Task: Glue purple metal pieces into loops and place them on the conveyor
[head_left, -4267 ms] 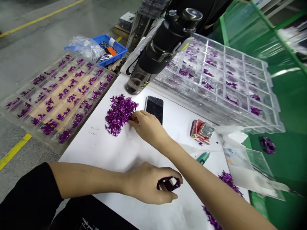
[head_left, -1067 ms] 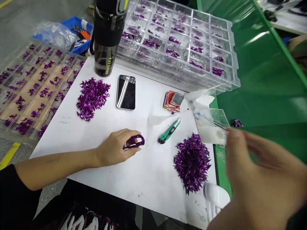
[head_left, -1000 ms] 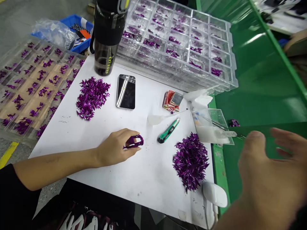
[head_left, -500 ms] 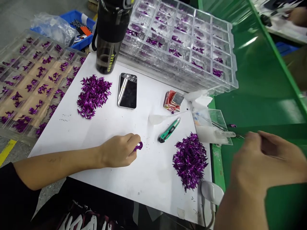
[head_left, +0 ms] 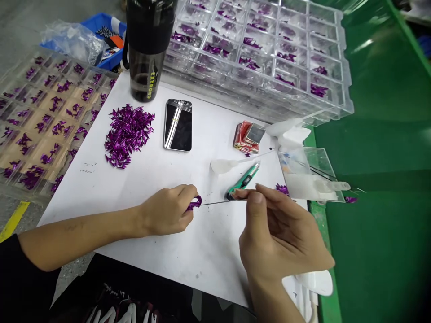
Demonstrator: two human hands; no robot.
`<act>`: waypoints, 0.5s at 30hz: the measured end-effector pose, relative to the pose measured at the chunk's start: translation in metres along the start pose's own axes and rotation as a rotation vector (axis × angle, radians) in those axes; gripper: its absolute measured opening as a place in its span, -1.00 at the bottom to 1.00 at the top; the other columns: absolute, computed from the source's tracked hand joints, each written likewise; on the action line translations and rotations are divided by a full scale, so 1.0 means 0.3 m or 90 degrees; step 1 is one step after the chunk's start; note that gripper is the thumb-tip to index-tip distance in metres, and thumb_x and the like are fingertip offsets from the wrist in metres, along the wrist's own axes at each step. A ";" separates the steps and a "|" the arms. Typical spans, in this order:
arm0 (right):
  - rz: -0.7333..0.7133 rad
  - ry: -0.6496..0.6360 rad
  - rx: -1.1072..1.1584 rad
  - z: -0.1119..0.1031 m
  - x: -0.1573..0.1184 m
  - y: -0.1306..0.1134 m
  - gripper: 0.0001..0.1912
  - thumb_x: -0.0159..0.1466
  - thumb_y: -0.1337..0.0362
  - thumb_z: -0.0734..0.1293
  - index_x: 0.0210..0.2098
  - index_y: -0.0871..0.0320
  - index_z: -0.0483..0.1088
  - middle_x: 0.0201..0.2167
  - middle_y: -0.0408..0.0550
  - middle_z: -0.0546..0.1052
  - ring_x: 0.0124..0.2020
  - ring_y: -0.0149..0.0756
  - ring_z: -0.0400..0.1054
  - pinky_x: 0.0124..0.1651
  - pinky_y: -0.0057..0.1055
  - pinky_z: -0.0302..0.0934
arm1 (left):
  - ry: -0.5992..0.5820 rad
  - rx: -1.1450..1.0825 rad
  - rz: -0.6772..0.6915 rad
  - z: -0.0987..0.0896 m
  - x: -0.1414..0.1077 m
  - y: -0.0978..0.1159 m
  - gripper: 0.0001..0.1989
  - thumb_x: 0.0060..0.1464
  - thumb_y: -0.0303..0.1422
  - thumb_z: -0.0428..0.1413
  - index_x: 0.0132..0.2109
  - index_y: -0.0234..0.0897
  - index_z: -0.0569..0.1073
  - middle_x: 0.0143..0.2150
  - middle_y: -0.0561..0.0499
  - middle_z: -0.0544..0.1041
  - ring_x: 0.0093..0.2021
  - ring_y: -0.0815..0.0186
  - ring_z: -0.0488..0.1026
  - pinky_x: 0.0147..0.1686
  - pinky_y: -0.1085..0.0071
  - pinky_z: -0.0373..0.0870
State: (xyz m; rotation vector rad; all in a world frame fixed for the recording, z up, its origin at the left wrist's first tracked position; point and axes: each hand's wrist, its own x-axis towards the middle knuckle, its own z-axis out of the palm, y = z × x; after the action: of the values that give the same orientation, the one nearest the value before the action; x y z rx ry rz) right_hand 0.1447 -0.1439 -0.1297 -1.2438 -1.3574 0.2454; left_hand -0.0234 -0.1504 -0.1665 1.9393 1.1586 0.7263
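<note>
Left fingers [head_left: 183, 194] around a purple piece [head_left: 195, 203]

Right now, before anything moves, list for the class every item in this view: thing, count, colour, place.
white sheet: 1, white, on green bench
black plastic drink bottle: 1, black, behind sheet's far edge
black smartphone: 1, black, on sheet
heap of metallic pieces: 2, purple, on sheet; second partly hidden
green utility knife: 1, green, on sheet
crumpled foil packet: 1, red and silver, on sheet
clear plastic box: 1, clear, sheet's right edge
clear compartment trays: stack, count unclear, far side
clear compartment tray: 1, clear, left
plastic crate: 1, blue, far left
left hand: 1, holds small purple piece
right hand: 1, pinches thin dark metal tool
</note>
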 end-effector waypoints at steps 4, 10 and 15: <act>0.012 -0.026 -0.007 -0.006 -0.013 0.024 -0.87 0.35 0.31 0.49 -0.10 0.14 0.59 -0.33 -0.09 0.66 -0.39 -0.18 0.63 -0.34 -0.20 0.58 | 0.007 -0.031 0.006 -0.008 0.007 0.001 -0.83 0.10 -0.51 0.00 -0.14 -0.25 0.35 -0.30 -0.03 0.51 -0.42 0.29 0.46 -0.44 0.36 0.48; -0.024 -0.042 0.005 -0.013 -0.032 0.041 -0.76 0.33 0.42 0.48 -0.03 0.09 0.59 -0.26 -0.09 0.68 -0.35 -0.19 0.64 -0.30 -0.22 0.59 | 0.026 -0.079 0.011 -0.008 0.008 0.002 -0.83 0.09 -0.51 0.02 -0.15 -0.25 0.35 -0.32 0.01 0.50 -0.44 0.33 0.43 -0.46 0.39 0.43; -0.020 -0.024 -0.001 -0.013 -0.022 0.024 -0.77 0.33 0.40 0.49 -0.03 0.10 0.61 -0.28 -0.08 0.67 -0.36 -0.14 0.63 -0.32 -0.16 0.58 | 0.020 -0.127 -0.025 -0.017 0.017 0.010 -0.84 0.04 -0.51 0.08 -0.20 -0.23 0.35 -0.35 0.03 0.49 -0.45 0.35 0.41 -0.46 0.41 0.40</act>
State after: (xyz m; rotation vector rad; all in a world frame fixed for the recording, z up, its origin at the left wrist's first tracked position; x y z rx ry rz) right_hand 0.1495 -0.1481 -0.1380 -1.2235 -1.4088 0.2472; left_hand -0.0238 -0.1451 -0.1608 1.7402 1.0958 0.8209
